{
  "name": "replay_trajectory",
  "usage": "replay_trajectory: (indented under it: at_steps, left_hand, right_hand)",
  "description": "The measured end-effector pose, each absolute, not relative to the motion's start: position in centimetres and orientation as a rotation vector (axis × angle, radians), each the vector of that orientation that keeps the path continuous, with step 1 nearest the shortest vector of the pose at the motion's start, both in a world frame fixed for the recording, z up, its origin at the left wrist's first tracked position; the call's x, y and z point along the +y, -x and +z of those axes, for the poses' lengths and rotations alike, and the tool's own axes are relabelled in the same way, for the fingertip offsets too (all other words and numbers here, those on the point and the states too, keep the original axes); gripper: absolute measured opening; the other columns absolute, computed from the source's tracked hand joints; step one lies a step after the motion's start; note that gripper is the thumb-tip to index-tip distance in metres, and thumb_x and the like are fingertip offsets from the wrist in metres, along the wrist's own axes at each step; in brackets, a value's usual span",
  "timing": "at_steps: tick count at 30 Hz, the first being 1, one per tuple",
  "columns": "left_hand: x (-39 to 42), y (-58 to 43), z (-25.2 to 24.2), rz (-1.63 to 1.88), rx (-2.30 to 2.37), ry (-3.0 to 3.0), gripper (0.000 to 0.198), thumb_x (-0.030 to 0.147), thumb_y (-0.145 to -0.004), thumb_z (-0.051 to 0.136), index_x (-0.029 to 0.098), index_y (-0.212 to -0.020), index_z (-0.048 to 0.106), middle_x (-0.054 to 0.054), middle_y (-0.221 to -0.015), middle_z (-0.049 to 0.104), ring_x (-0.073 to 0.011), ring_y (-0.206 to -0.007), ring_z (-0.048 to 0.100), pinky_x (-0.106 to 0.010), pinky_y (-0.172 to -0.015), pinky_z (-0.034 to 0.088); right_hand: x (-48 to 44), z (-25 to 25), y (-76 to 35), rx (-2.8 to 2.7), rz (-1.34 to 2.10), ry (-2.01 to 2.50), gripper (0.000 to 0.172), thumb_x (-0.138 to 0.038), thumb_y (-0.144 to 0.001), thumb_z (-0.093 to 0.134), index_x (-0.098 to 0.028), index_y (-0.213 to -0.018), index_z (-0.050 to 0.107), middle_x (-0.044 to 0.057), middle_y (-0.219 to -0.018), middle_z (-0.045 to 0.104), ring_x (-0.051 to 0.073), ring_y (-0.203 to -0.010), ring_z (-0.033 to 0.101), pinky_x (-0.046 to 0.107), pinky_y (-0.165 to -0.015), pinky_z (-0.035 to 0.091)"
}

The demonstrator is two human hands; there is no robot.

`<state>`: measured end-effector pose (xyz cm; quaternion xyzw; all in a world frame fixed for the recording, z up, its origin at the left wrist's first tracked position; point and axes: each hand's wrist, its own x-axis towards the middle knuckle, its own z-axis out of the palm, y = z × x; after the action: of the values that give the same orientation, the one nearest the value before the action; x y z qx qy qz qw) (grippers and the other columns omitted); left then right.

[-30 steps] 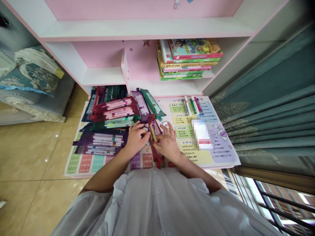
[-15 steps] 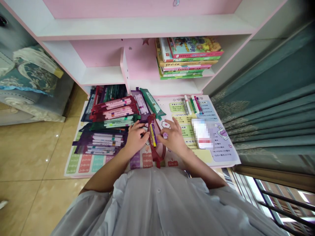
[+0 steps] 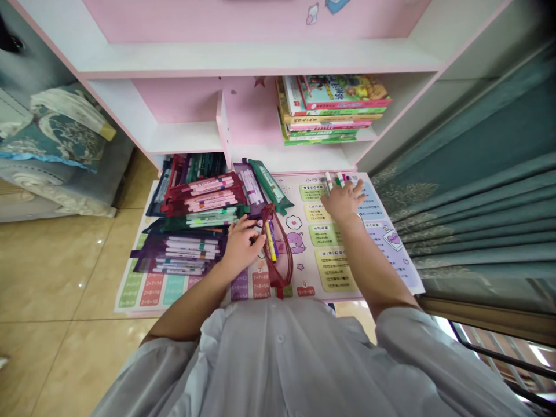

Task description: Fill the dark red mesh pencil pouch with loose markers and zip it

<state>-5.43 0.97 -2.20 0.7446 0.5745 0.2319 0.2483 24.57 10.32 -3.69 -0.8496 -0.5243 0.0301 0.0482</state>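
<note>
**Right hand (image 3: 343, 201) at the loose markers (image 3: 334, 180), left hand (image 3: 238, 248) on a red mesh pouch (image 3: 278, 267)**
The left grip is closed on the pouch's edge at 12 o'clock; the right grip is spread apart at 1 o'clock. Filled pouches (image 3: 191, 223) sit at 11 o'clock on a printed study mat (image 3: 325, 234).

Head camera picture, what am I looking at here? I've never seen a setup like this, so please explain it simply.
There's no machine here. The pictures come from a camera worn on a person's head, looking down at their own bare hands. Below a shelf holding books lies a printed times-table mat, with stacked pouches of markers on it. The left hand is at a dark red see-through pouch, which has a yellow marker inside. The right hand is over a few markers. I can't tell whether either hand is gripping anything.
</note>
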Motion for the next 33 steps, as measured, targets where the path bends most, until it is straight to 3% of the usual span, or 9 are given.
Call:
replay_trajectory:
  at_steps: [4,10,18,23,27,33]
  left_hand:
    - [0.9,5.4,-2.0,0.616,1.565,-2.026,0.024,0.03,-0.084,0.064,0.021,-0.061,0.066,-0.006,-0.125,0.071,-0.0322,-0.137,0.05,-0.059,-0.114,0.038]
    - [0.9,5.4,-1.7,0.595,1.557,-2.012,0.026,0.03,-0.084,0.062,0.021,-0.061,0.065,-0.005,-0.127,0.07,-0.0333,-0.138,0.048,-0.062,-0.114,0.036]
    - [1.0,5.4,-1.8,0.61,1.557,-2.011,0.025,0.031,-0.084,0.062,0.022,-0.061,0.065,-0.006,-0.125,0.071,-0.033,-0.136,0.05,-0.062,-0.113,0.038]
    - [1.1,5.5,-2.0,0.603,1.557,-2.018,0.024,0.031,-0.083,0.062,0.022,-0.061,0.065,-0.005,-0.125,0.071,-0.0319,-0.137,0.05,-0.06,-0.113,0.038]
    - [1.1,5.6,-2.0,0.596,1.561,-2.025,0.024,0.029,-0.084,0.062,0.021,-0.062,0.067,-0.006,-0.126,0.071,-0.0322,-0.137,0.05,-0.06,-0.113,0.038]
    - [1.0,5.5,-1.7,0.599,1.565,-2.041,0.023,0.026,-0.083,0.062,0.022,-0.06,0.065,-0.004,-0.124,0.071,-0.0313,-0.137,0.05,-0.058,-0.113,0.039]
  right_hand:
    - [11.4,-3.9,-24.9,-1.608,0.194,2.701,0.057,-0.033,-0.086,0.051,-0.008,-0.137,0.054,0.024,-0.159,0.027,0.047,-0.15,0.005,0.074,-0.111,0.019]
    - [12.3,-4.8,-25.0,-1.622,0.153,2.741,0.053,-0.029,-0.088,0.046,-0.006,-0.134,0.058,0.025,-0.16,0.025,0.046,-0.151,0.0,0.076,-0.11,0.015]
    - [12.0,-4.5,-24.5,-1.667,0.13,2.603,0.043,-0.029,-0.081,0.055,-0.008,-0.116,0.069,0.025,-0.154,0.038,0.046,-0.15,0.01,0.076,-0.11,0.016]
    - [7.5,-2.4,-21.8,-1.673,-0.009,2.131,0.018,-0.027,-0.077,0.059,-0.014,-0.072,0.071,0.017,-0.143,0.053,0.043,-0.145,0.026,0.072,-0.109,0.027]
    - [2.0,-1.1,-18.1,-1.856,0.133,1.696,0.021,-0.028,-0.079,0.063,-0.02,-0.059,0.065,0.01,-0.134,0.061,0.036,-0.141,0.038,0.065,-0.115,0.031]
    - [-2.5,-1.8,-13.9,-2.0,0.227,1.551,0.021,-0.024,-0.077,0.064,-0.019,-0.057,0.064,0.013,-0.139,0.058,0.041,-0.148,0.027,0.061,-0.113,0.034]
